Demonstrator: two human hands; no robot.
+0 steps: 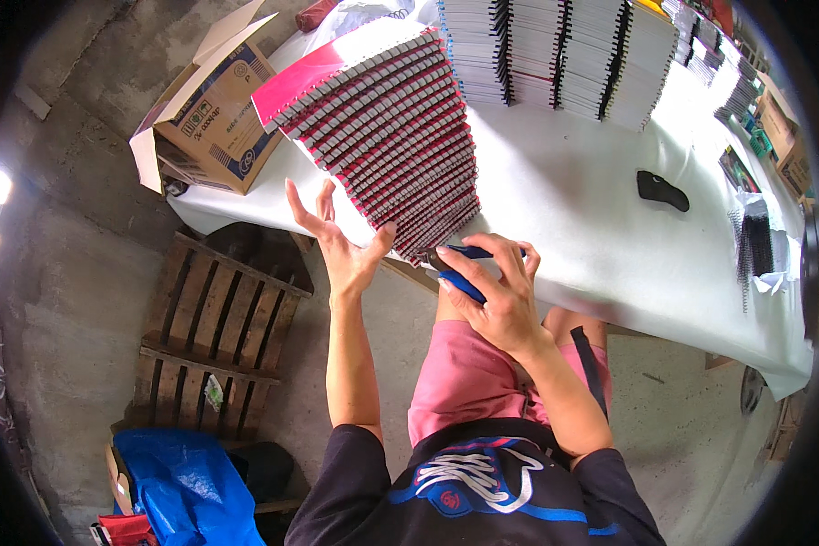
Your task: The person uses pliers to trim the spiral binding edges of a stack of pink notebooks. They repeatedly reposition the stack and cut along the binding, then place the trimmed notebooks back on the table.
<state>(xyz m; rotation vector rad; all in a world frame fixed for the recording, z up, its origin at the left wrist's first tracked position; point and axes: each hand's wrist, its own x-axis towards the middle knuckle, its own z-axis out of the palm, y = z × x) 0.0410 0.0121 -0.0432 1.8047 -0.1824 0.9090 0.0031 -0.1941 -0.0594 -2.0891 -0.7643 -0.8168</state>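
A tall stack of spiral-bound notebooks [382,136] with a red cover on top stands at the near left part of the table, its bound spines facing me. My left hand [341,250] is beside the stack's left edge, fingers spread. Its thumb is at the lower spines; whether it touches them I cannot tell. My right hand [505,296] is closed round blue-handled pliers [464,286]. The dark jaws of the pliers are at the lowest spines, and their tips are partly hidden by my fingers.
More bound stacks [555,59] stand at the table's far side. A small black object [662,190] lies on the white tabletop [591,246]. Black binding coils [755,246] rest at the right. An open carton [214,118] and a wooden pallet [214,328] are at left.
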